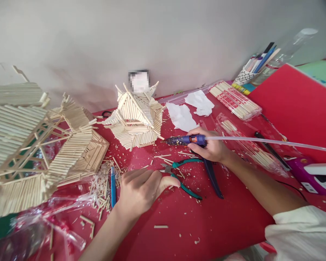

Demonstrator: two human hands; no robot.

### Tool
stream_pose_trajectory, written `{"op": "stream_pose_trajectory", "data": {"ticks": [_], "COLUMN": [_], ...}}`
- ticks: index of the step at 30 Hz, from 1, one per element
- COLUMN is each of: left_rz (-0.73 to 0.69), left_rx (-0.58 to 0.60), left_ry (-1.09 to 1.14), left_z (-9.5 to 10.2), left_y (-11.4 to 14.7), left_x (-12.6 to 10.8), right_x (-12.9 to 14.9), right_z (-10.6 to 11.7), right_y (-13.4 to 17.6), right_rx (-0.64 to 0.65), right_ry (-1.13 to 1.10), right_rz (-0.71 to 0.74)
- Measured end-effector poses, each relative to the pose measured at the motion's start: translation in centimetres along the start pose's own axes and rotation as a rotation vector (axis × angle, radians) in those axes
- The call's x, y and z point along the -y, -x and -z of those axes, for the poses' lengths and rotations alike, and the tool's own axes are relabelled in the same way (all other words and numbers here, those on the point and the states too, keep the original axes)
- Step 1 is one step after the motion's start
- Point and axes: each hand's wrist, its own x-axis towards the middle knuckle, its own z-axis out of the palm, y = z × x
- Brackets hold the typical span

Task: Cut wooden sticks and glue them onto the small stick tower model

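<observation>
My right hand is clamping around the body of a blue hot glue gun, and a long translucent glue stick is jutting out of its back end toward the right. I am pointing the nozzle leftward, just beside the lower right eave of a small pavilion model built from thin wooden sticks; whether the tip is touching the wood I cannot tell. The model is standing on the red desk, ahead of my hands and close to the wall.

My left hand is hovering or resting nearer to me, its fingers curling under and its thumb reaching out to the right; whether those fingers are closing on anything I cannot tell. My thumb is partly covering a pair of teal-handled cutting pliers, which are lying with their handles spread.

Just left of that hand, a blue pen-shaped tool is lying beside a heap of short stick offcuts. Farther left, a larger stick-built model is filling the desk's side. Behind the glue gun, two crumpled white tissues are lying near a wrapped bundle of sticks.
</observation>
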Motion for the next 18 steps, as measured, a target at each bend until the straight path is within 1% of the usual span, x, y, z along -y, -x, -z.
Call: {"op": "stream_pose_trajectory", "data": {"ticks": [3,5,6,8,10,11,12,14,18], "left_rz": [0.019,0.034,0.052,0.133,0.283,0.367,0.442,0.542,0.606], "left_rx": [0.019,0.063,0.114,0.279,0.467,0.536,0.577,0.624,0.639], "left_ry": [0.017,0.019,0.003,-0.079,-0.211,-0.274,-0.325,-0.383,-0.412], "left_z": [0.0,-0.3,-0.5,-1.1,-1.7,-2.1,-2.4,-3.0,-4.1], "left_y": [0.3,0.6,0.7,1.1,1.5,1.7,1.8,2.0,1.7], "left_x": [0.1,0.3,0.5,0.9,1.6,2.0,2.4,3.3,4.8], "right_x": [0.0,0.0,-0.1,-0.1,-0.2,-0.2,-0.3,-0.4,-0.7], "right_z": [-0.1,-0.1,-0.1,0.0,0.0,0.1,0.1,0.0,-0.4], "right_y": [0.1,0.1,0.1,0.1,0.2,0.2,0.3,0.4,0.8], "right_rx": [0.002,-0.002,-0.003,0.000,0.011,0.017,0.019,0.018,0.013], "right_ry": [0.007,0.012,0.015,0.021,0.016,0.004,-0.015,-0.068,-0.188], "right_rz": [-0.002,-0.005,-0.006,-0.002,0.015,0.025,0.031,0.017,-0.066]}}
